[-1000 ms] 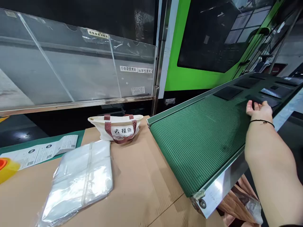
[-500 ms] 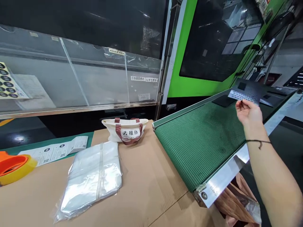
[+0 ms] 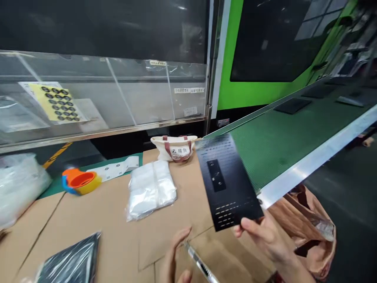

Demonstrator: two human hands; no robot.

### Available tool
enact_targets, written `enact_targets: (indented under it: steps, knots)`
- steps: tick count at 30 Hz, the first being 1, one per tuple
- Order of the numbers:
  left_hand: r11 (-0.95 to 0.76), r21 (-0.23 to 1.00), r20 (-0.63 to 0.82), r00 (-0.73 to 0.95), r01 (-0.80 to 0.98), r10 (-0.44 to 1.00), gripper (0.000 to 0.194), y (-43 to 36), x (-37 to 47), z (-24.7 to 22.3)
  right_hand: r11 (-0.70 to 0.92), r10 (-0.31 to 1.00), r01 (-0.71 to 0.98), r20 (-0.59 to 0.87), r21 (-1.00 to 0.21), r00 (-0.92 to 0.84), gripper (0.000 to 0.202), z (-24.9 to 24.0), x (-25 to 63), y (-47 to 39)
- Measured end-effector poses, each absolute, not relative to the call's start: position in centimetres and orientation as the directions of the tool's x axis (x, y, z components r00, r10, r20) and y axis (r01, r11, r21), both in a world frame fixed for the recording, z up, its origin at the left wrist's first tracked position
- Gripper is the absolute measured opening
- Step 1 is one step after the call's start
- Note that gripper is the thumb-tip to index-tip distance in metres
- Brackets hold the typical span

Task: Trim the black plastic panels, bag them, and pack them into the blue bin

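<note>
My right hand (image 3: 266, 236) pinches the lower right corner of a thin black perforated panel (image 3: 232, 200), held tilted above the cardboard by the end of the green conveyor belt. The panel has rows of slots and a dark rectangular recess with small marks. At the bottom edge my left hand (image 3: 175, 257) shows partly, thumb and index finger apart, the rest cut off. Close beside its fingers is a slim pen-like tool (image 3: 202, 263); I see no grip on it.
The conveyor (image 3: 262, 149) carries several dark panels (image 3: 292, 105). On the cardboard table (image 3: 114, 232) are a stack of clear bags (image 3: 153, 186), a small cloth bag (image 3: 176, 149), an orange-yellow tape dispenser (image 3: 82, 182) and a plastic-wrapped black item (image 3: 72, 259). A brown bag (image 3: 309, 232) stands under the conveyor.
My right hand has brought the black panel from the belt to above the table's edge. My left hand has come into view at the bottom. The view has swung left and down.
</note>
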State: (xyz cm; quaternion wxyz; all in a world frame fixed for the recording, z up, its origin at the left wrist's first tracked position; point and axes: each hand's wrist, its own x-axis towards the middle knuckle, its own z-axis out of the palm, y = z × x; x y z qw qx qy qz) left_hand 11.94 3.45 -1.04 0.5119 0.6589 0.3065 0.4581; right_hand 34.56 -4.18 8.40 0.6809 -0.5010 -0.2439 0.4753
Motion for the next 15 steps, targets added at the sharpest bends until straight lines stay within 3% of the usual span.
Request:
enact_targets:
  steps: [3, 7, 9, 11, 13, 15]
  knots:
    - [-0.008, 0.947, 0.164, 0.459, -0.322, 0.873, 0.07, 3.4, 11.6, 0.7, 0.0, 0.934, -0.487, -0.174, -0.873, 0.311, 0.03, 5.3, 28.0, -3.9]
    - [0.147, 0.937, -0.024, 0.364, -0.316, 0.931, 0.051, 3.0, 8.1, 2.2, -0.063, 0.925, -0.499, -0.238, -0.864, 0.296, 0.034, 3.1, 20.1, -4.3]
    - [0.156, 0.933, -0.069, 0.267, -0.323, 0.961, 0.043, 2.9, 5.7, 2.8, -0.163, 0.945, -0.325, -0.242, -0.931, 0.219, 0.035, 3.0, 17.8, -4.3]
    - [0.156, 0.913, -0.085, 0.199, -0.376, 0.976, 0.039, 3.1, 3.1, 3.3, -0.218, 0.975, -0.023, -0.219, -0.976, 0.029, 0.03, 3.4, 16.7, -4.0]
    - [0.147, 0.898, -0.095, 0.145, -0.415, 0.985, 0.036, 3.6, 0.5, 3.5, -0.149, 0.952, 0.285, -0.215, -0.947, -0.216, 0.021, 4.4, 16.6, -3.5]
    - [0.129, 0.904, -0.088, 0.116, -0.408, 0.989, 0.035, 4.2, -2.1, 3.3, -0.023, 0.883, 0.463, -0.236, -0.886, -0.407, 0.011, 6.1, 16.8, -3.0]
